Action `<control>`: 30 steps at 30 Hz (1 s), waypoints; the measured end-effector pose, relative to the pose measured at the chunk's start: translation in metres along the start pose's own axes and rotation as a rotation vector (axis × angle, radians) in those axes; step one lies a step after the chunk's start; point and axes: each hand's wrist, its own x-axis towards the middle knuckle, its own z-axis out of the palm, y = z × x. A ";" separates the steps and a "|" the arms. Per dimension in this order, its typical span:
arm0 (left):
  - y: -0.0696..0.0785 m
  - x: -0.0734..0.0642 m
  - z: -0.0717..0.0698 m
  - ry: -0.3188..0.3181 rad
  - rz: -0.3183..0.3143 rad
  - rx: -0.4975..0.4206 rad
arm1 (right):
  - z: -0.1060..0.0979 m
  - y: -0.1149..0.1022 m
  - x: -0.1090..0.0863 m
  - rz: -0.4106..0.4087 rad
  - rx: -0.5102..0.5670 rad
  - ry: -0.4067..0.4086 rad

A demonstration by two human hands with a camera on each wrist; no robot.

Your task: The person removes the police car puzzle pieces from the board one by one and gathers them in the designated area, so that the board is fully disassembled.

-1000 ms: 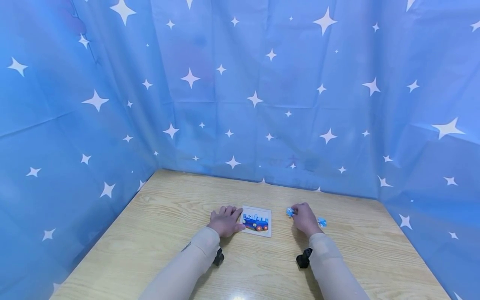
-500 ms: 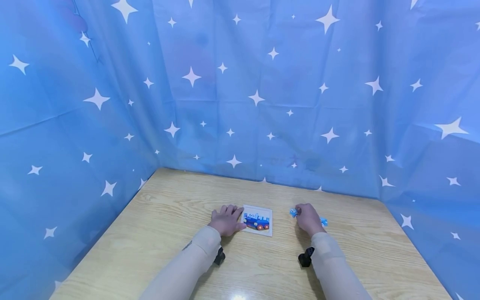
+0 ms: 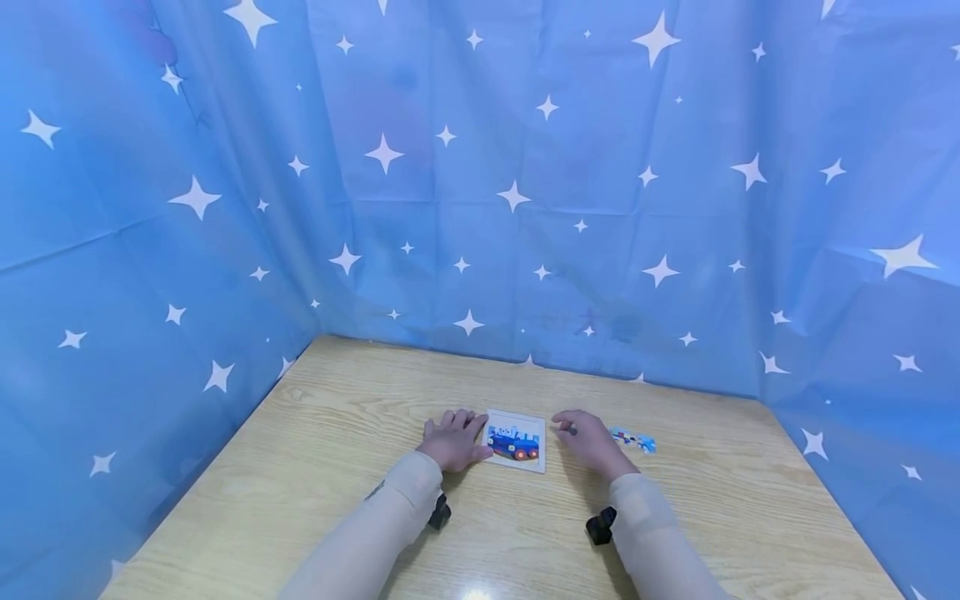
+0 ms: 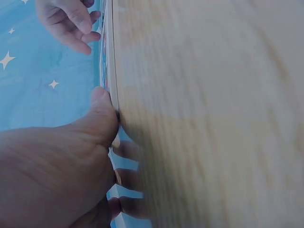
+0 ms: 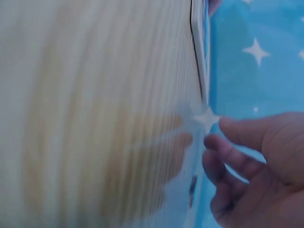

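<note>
right hand (image 3: 588, 442) has moved left, off the jigsaw pieces (image 3: 643, 443), fingers loosely bent, apparently empty, leaving them untouched; left hand (image 3: 452, 442) touches the train puzzle (image 3: 517, 443), fingers spread.

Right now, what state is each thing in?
Square white-bordered train-picture board: flat on pale wooden table
Small blue patterned pieces: loose, right of board
Left bare-hand grip: fingers spread, touching board
Right bare-hand grip: raised, fingers bent, empty
Blue star-printed backdrop: hanging, creased
</note>
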 end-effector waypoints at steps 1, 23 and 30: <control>0.000 0.000 0.000 -0.003 0.000 0.004 | 0.002 -0.002 0.000 -0.014 0.019 -0.022; 0.005 -0.015 -0.012 0.008 0.048 0.005 | 0.016 -0.026 -0.009 -0.019 0.029 -0.129; 0.011 -0.024 -0.020 -0.010 0.040 -0.005 | 0.016 -0.026 -0.009 -0.015 0.054 -0.131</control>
